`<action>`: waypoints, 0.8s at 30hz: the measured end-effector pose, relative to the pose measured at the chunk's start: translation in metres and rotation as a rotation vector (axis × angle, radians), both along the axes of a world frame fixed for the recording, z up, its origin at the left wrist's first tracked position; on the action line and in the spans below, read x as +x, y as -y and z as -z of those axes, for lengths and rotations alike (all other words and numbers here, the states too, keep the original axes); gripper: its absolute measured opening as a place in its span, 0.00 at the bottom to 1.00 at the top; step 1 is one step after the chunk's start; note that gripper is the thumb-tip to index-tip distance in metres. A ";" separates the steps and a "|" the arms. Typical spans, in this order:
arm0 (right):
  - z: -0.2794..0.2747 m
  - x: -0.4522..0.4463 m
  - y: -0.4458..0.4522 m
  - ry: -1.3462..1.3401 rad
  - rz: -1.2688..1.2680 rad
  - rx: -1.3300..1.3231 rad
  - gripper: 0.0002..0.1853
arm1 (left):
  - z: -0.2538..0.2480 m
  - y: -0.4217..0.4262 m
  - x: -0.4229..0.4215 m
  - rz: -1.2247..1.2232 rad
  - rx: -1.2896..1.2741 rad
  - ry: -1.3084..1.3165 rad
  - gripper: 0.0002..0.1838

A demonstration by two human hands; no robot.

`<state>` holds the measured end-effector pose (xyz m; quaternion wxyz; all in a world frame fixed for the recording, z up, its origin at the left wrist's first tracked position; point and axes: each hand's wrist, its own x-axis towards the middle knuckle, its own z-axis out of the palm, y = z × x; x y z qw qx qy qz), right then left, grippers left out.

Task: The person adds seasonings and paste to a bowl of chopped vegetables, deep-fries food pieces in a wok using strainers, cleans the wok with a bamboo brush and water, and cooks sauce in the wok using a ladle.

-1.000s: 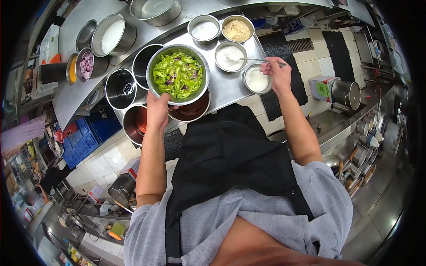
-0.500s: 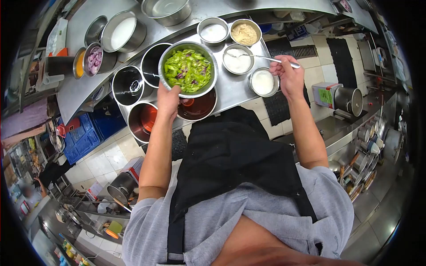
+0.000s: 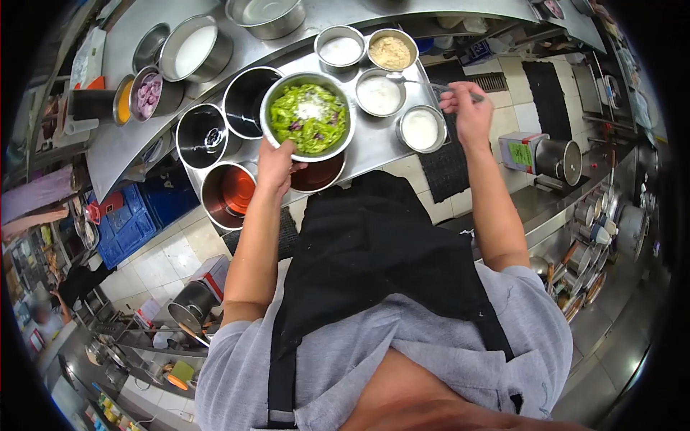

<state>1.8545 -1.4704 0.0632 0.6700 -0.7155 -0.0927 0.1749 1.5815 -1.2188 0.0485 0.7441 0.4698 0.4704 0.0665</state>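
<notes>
The left grip (image 3: 276,167) is closed on the near rim of a wide, round, silver metal bowl (image 3: 348,115); the fingers pass beneath it and are partly hidden. The bowl is located above the deep pots on the desk (image 3: 368,146); whether it rests on their rims cannot be determined. It contains sliced green peppers (image 3: 293,115) with some purple pieces (image 3: 295,126), and a mound of white granular matter (image 3: 310,108) lies on top. The right grip (image 3: 468,109) is curled around the handle of a long metal spoon (image 3: 425,85), slightly blurred, its head at the far rim of a small round steel bowl of white contents (image 3: 379,115). Just beside that stand a nearer steel container of white contents (image 3: 422,150), a farther steel bowl of white contents (image 3: 339,67) and a steel bowl of coarse tan matter (image 3: 399,67). Left of the left grip are a deep steel pot with a reddish interior (image 3: 214,188) and a deep steel pot with a dark interior (image 3: 187,138). Beyond, a second steel surface (image 3: 345,14) bears further metal vessels, one holding purple chopped pieces (image 3: 149,96).
</notes>
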 end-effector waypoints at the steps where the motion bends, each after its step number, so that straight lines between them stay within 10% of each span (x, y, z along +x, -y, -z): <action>1: 0.016 0.002 0.004 0.008 -0.025 -0.037 0.10 | -0.006 0.002 -0.002 -0.021 0.018 0.000 0.27; 24: 0.031 -0.015 0.024 -0.112 0.072 0.042 0.10 | -0.011 0.002 -0.013 -0.041 0.092 0.003 0.26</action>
